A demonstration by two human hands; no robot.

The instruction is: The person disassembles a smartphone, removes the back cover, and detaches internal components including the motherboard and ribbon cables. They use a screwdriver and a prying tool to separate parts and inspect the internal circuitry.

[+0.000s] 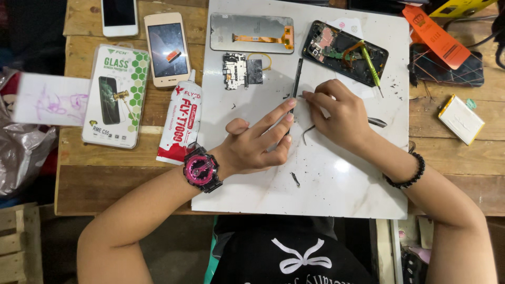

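Nearest the lens, a black shirt (294, 257) with a white bow print, at 6 o'clock. Above it, two bare forearms over a smooth white slab (336, 184), glossy, faintly veined like marble, speckled with dark crumbs, lying on a rough plank desk (105, 173).

Left hand (258, 142) near the slab's middle, pink-and-black wristwatch (201, 168) at its wrist; fingers stretched out flat toward 1 o'clock, loose, gripping nothing, fingertips resting against a slim black pry stick (297, 79) that runs up toward 12 o'clock.

Right hand (339, 113) just at 3 o'clock of the left, black bead bracelet (407, 176) on the wrist; thumb and forefinger pinched together at the stick's lower end, on something too small to make out. Bent metal tweezers (306, 132) lying on the slab under this hand, toward 7 o'clock of it.

At 12 o'clock of the hands, a small square circuit board (239, 70); beyond it a grey display panel (247, 32) with an orange flex ribbon. At 1 o'clock, an opened black phone frame (342, 52), green-handled tool (372, 66) laid across it.

Off the slab at 10 o'clock: soft white-and-red glue tube (181, 121), clear-boxed screen protector (113, 94), gold-edged phone (167, 48), white phone (119, 16). At 3 o'clock, a flat white battery (461, 119), dark cracked phone (447, 66) under an orange tag (436, 36).
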